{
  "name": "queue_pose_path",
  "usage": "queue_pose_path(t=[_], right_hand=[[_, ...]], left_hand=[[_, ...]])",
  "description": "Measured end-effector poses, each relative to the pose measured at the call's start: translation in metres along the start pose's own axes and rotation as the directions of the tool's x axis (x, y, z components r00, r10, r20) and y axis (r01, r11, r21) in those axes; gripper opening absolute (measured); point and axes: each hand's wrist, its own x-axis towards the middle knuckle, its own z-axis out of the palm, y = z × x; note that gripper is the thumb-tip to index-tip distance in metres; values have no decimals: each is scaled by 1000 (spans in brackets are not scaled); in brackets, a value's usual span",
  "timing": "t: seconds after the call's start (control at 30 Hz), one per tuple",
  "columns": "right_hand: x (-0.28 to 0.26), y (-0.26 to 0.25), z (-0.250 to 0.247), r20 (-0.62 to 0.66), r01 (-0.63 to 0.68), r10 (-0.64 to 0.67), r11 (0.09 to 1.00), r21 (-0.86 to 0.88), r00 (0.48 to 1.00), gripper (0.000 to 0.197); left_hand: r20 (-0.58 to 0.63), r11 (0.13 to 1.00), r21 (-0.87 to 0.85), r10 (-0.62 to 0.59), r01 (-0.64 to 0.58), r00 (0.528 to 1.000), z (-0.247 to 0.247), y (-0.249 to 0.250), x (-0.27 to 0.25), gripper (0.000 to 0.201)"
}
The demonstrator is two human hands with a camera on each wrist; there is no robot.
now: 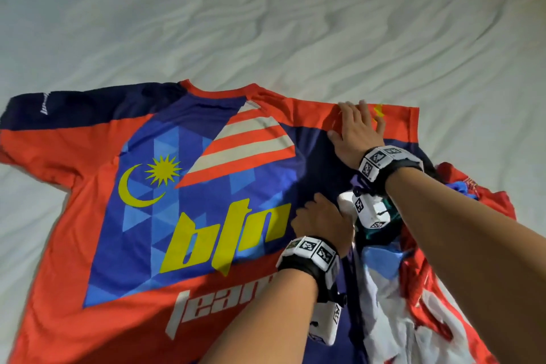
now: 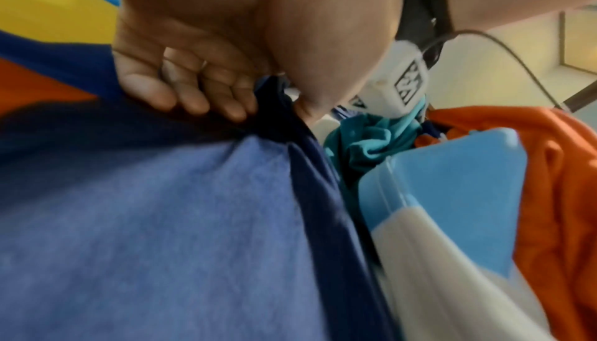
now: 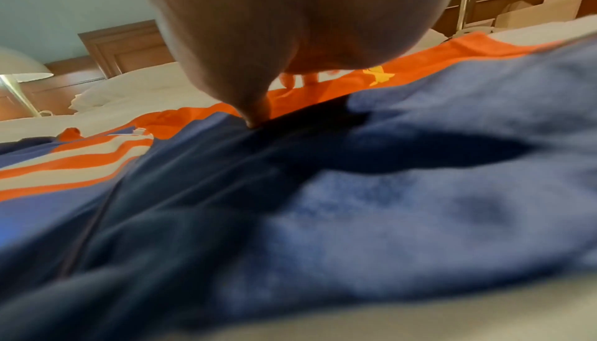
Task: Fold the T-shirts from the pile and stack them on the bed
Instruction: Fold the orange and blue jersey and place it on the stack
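An orange and blue jersey (image 1: pixel 147 186) lies spread print side up on the white bed (image 1: pixel 266 23). My right hand (image 1: pixel 359 130) rests flat, fingers straight, on its orange right shoulder by the sleeve; the right wrist view shows the fingertips (image 3: pixel 290 79) on orange cloth. My left hand (image 1: pixel 322 219) is lower on the jersey's right side. In the left wrist view its fingers (image 2: pixel 206 96) and thumb pinch a bunched fold of the dark blue cloth (image 2: pixel 274 116). The pile of crumpled T-shirts (image 1: pixel 413 289) lies just right of both wrists, partly under my forearms.
Rumpled white sheet stretches beyond and left of the jersey. The pile shows teal (image 2: pixel 365 139), light blue and white (image 2: pixel 452 180) and orange (image 2: pixel 565 193) cloth. Pillows (image 3: pixel 135 86), a wooden headboard (image 3: pixel 126 45) and a lamp (image 3: pixel 19 73) stand at the far end.
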Motion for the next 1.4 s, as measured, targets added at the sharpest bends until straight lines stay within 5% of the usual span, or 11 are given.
queue_pose_path(t=[0.1,0.27,0.43,0.67,0.93,1.07,1.2,1.3,1.4], right_hand=[[11,-1,3,-66,-52,48,997,-53,997,69],[16,-3,-6,-117,-74,69,996,-43,991,32],[12,-22,-24,-193,-23,45,993,117,980,19],[24,-85,-21,-210,116,-92,987,109,973,17],[42,-137,12,-135,150,-145,988,32,980,18],[33,-139,17,-125,117,-113,993,24,986,33],[-13,-132,16,-244,100,-65,986,134,968,47],[-70,-115,29,-231,119,-82,981,154,970,34],[-135,-98,51,-195,89,-55,981,170,979,19]], left_hand=[[45,998,9,64,-64,997,-6,-7,2,33],[45,976,-164,152,-142,987,-22,-26,-4,19],[-46,843,-534,49,-66,998,-35,-58,-20,17],[-115,744,-668,-94,-7,989,-51,-117,-17,16],[-155,812,-583,-120,7,981,-63,-151,-15,17],[-264,951,-303,-24,-59,964,-66,-146,-23,18],[-321,985,-137,53,-102,945,-62,-155,-27,35],[-370,987,42,162,-158,915,-56,-173,-41,54],[-281,953,227,263,-203,923,-47,-196,-74,64]])
